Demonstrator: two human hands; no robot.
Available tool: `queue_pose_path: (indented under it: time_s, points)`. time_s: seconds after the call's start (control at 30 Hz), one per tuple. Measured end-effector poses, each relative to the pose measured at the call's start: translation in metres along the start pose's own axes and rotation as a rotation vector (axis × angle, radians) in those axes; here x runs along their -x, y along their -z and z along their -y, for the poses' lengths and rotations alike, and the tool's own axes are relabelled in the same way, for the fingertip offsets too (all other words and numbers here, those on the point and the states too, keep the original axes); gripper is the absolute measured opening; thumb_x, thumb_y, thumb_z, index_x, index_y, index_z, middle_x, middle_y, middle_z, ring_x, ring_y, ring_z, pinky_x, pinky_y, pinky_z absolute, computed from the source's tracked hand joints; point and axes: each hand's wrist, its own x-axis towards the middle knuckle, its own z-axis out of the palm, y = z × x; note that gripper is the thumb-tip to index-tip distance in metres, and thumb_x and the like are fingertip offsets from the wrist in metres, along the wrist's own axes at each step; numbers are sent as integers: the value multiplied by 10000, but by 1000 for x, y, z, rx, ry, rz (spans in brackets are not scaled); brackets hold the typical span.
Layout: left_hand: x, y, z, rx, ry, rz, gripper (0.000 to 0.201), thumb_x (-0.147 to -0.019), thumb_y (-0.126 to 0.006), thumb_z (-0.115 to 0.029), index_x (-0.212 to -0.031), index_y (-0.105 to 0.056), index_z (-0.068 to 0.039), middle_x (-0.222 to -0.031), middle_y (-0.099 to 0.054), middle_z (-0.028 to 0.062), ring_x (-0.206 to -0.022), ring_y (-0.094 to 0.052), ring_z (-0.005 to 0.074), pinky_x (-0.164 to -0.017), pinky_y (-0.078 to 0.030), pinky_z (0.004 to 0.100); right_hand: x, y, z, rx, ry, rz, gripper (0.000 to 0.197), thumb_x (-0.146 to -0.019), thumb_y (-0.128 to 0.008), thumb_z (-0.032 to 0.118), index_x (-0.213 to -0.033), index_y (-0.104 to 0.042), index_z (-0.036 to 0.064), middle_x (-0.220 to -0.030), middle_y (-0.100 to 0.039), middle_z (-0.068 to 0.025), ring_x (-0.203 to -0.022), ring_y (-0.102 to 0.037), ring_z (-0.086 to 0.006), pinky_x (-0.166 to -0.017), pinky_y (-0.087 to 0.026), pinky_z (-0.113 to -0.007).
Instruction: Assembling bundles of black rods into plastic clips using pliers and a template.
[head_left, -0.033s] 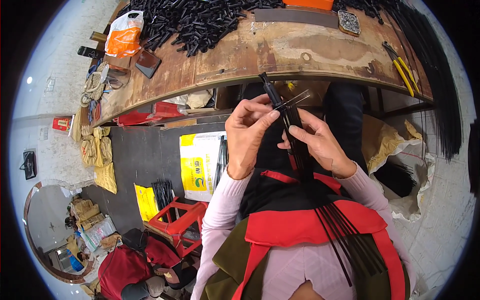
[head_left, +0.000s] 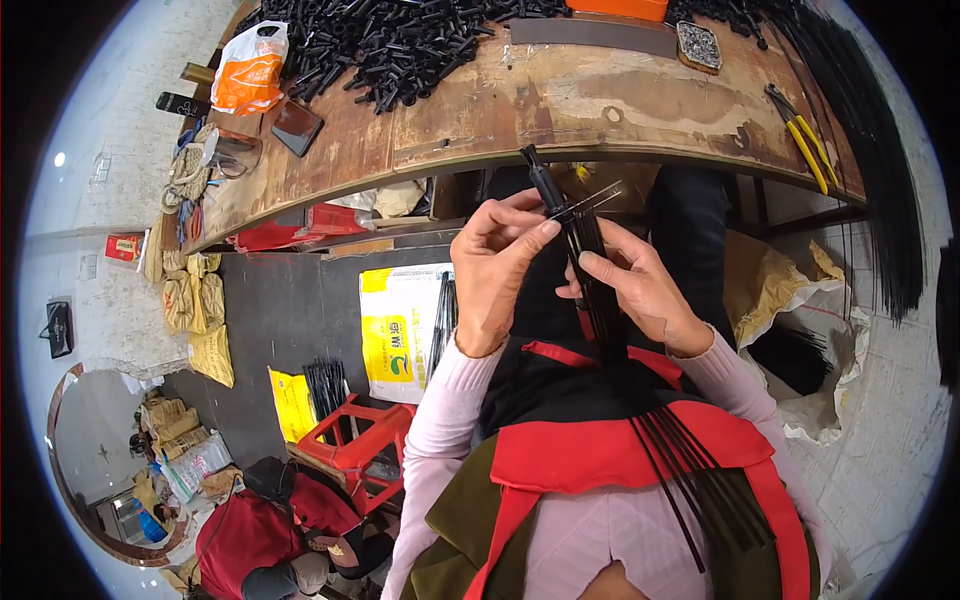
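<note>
Near the table's front edge, a long bundle of thin black rods slants up from my lap, its far end meeting a black tubular plastic fitting. My left hand is closed in a pinch just below the fitting, thumb and forefinger on a thin shiny strip that crosses the bundle and sticks out to the right. Around the rods a little lower, my right hand is closed, thumb on top. The rods' near ends fan out over my red and black apron. What lies inside the fingers is hidden.
Black plastic fittings are heaped on the wooden table. Yellow-handled pliers and a small tin lie at right, a phone at left. A red stool and another person are at lower left.
</note>
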Motion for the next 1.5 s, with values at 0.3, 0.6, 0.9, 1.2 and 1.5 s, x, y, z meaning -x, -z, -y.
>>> queue_pose_path:
  time_s: [0.3,0.6,0.9,1.2,1.5]
  points:
    - [-9,0,-3,4,3,8,271,-811,-706,101,-1022,-577,-11,-1163,-638,167,-989,-666,197,-898,-539,308,0,5,-1,-32,-17,-8,352,-991,-548,105,-1323,-483,10,-956,-600,-63,-855,-610,-141,-897,-561,-431]
    - [-25,14,19,440,199,310,483,-841,-708,18,-1274,-496,0,-1157,-651,139,-1098,-626,224,-973,-497,338,-5,15,-2,-234,-126,190,313,-994,-556,152,-1278,-512,27,-970,-607,-71,-866,-618,-154,-906,-548,-450]
    - [4,-9,-31,-177,-14,125,273,-839,-736,-23,-1089,-636,23,-1006,-654,53,-968,-630,146,-875,-500,267,2,-8,9,22,206,99,311,-992,-539,123,-1279,-507,5,-1016,-604,-78,-918,-603,-148,-888,-518,-344]
    - [15,-12,-37,-19,123,140,303,-928,-594,-29,-1223,-536,9,-997,-641,59,-873,-636,136,-742,-545,267,-4,-5,-7,192,276,6,260,-946,-593,61,-1184,-492,34,-1070,-600,-33,-999,-545,-77,-883,-438,-247]
    - [-20,-4,-33,72,226,182,299,-968,-531,-61,-1264,-502,-33,-1001,-612,43,-820,-630,135,-673,-541,271,-32,3,6,-17,197,66,150,-933,-618,59,-1068,-587,3,-944,-629,3,-880,-555,-44,-788,-443,-212]
